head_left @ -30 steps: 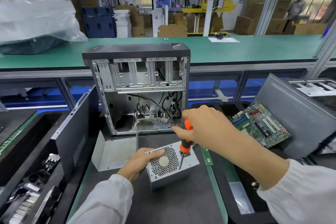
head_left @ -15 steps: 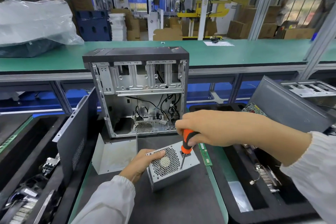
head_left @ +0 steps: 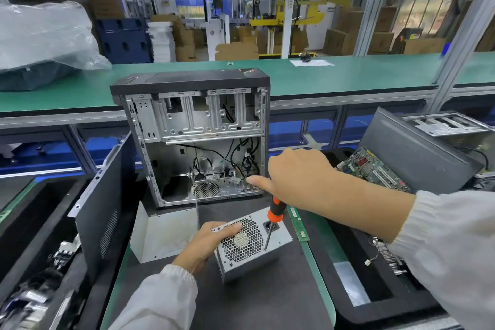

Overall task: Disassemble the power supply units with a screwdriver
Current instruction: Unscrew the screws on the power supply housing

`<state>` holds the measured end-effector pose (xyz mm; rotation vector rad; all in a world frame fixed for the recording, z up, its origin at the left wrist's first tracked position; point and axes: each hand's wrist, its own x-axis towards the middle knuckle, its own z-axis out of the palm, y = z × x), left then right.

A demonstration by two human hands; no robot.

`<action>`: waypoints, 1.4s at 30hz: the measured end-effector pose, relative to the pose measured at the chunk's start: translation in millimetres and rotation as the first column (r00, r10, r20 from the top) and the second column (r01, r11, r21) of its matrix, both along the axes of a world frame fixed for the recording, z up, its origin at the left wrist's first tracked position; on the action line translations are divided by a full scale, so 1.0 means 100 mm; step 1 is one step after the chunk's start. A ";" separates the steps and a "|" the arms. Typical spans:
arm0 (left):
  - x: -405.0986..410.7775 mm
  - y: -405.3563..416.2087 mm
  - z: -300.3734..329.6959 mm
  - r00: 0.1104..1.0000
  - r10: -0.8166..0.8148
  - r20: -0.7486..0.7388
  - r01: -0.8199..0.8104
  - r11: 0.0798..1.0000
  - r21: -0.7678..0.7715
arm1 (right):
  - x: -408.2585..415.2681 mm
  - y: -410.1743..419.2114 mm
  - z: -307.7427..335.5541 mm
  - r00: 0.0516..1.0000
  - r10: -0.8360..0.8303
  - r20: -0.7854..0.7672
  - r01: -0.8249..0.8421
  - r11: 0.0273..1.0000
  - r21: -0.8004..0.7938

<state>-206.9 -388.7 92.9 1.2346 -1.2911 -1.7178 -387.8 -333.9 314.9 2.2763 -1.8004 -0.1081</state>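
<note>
Between both hands point(head_left: 209, 242) sits the power supply point(head_left: 250, 245).

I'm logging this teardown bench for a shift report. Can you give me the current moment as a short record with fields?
workpiece: power supply unit on the dark mat, fan grille up
left hand: left hand grips the unit's left side
right hand: right hand holds the screwdriver by its orange and black handle
tool tip: on the unit's top face, right of the grille
behind: open computer case, upright, cables inside
right side: motherboard lying against a grey panel
beside unit: memory stick on the mat's green edge
</note>
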 end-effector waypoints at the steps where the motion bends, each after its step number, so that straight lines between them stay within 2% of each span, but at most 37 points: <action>1: 0.00 0.00 0.01 1.000 0.003 0.001 -0.003 1.000 0.002 | 0.03 0.00 -0.01 0.999 0.015 -0.035 -0.016 1.000 -0.024; 6: 0.00 0.00 0.00 1.000 0.014 0.001 -0.014 1.000 0.016 | 0.04 -0.05 0.02 0.958 0.270 -0.098 -0.268 0.963 0.031; 10: -0.01 -0.01 0.00 1.000 0.029 0.002 -0.029 0.999 0.017 | -0.04 -0.08 0.02 0.838 0.482 -0.255 -0.485 0.873 0.056; 12: -0.01 -0.03 -0.01 0.999 0.048 -0.007 -0.048 0.999 0.024 | -0.07 -0.09 0.05 0.778 0.581 -0.237 -0.570 0.813 0.123; 16: 0.00 -0.07 -0.02 0.998 0.056 -0.017 -0.055 0.998 0.039 | -0.15 -0.13 0.12 0.669 0.736 -0.104 -0.689 0.666 0.285; 18: 0.02 -0.08 -0.03 0.999 0.048 -0.021 -0.047 0.998 0.046 | -0.20 -0.19 0.17 0.702 0.707 -0.088 -0.649 0.685 0.330; 20: 0.02 -0.09 -0.05 0.999 0.041 -0.021 -0.040 0.998 0.048 | -0.24 -0.25 0.21 0.790 0.613 -0.010 -0.573 0.745 0.342; 23: 0.01 -0.09 -0.06 0.997 0.066 -0.032 -0.064 0.997 0.043 | -0.24 -0.24 0.19 0.839 0.434 0.327 -0.535 0.765 0.358; 25: 0.01 -0.08 -0.08 0.997 0.068 -0.039 -0.067 0.997 0.030 | -0.17 -0.16 0.09 0.842 0.306 0.445 -0.486 0.790 0.375; 26: 0.01 -0.08 -0.08 0.997 0.069 -0.039 -0.068 0.997 0.025 | -0.13 -0.12 0.05 0.861 0.287 0.420 -0.446 0.823 0.351; 28: 0.01 -0.08 -0.08 0.996 0.076 -0.040 -0.075 0.997 0.030 | -0.06 -0.09 0.05 0.914 0.301 0.271 -0.368 0.896 0.247; 30: 0.01 -0.07 -0.06 0.996 0.076 -0.036 -0.075 0.997 0.035 | -0.02 -0.09 0.11 0.946 0.286 0.152 -0.315 0.922 0.224; 35: 0.01 -0.05 -0.03 0.997 0.071 -0.027 -0.070 0.996 0.048 | 0.01 -0.14 0.21 0.953 0.301 0.013 -0.291 0.907 0.304; 38: 0.01 -0.05 -0.03 0.997 0.071 -0.014 -0.070 0.997 0.040 | 0.02 -0.14 0.20 0.944 0.321 -0.079 -0.295 0.926 0.234; 42: 0.03 -0.04 -0.05 0.999 0.045 -0.015 -0.045 0.999 0.023 | 0.10 -0.16 0.05 0.962 0.265 -0.069 -0.261 0.963 0.064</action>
